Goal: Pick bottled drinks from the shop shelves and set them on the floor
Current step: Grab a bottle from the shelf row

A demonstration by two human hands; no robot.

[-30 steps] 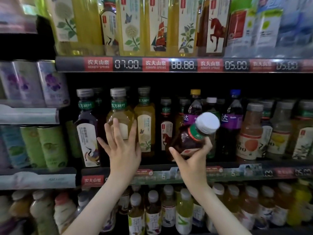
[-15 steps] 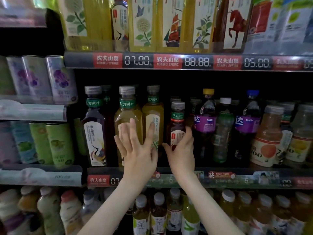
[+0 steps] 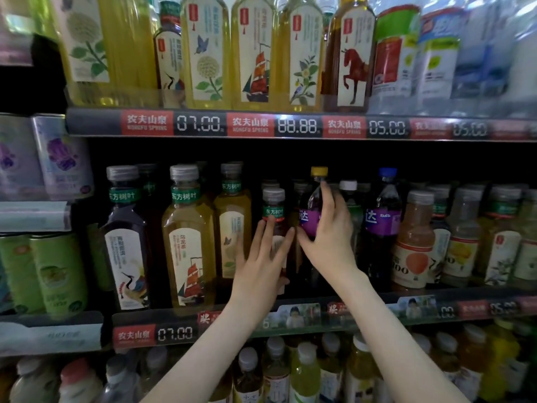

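Middle shop shelf, bottles packed tight. Right hand wraps the yellow-capped purple bottle, upright in its row, ready for drawing out; left hand, fingers straight, seems to steady the neighbouring dark tea bottle.

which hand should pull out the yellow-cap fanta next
Right. The right hand curls round the fanta; the left hand lies flat-fingered against the tea bottle beside it.
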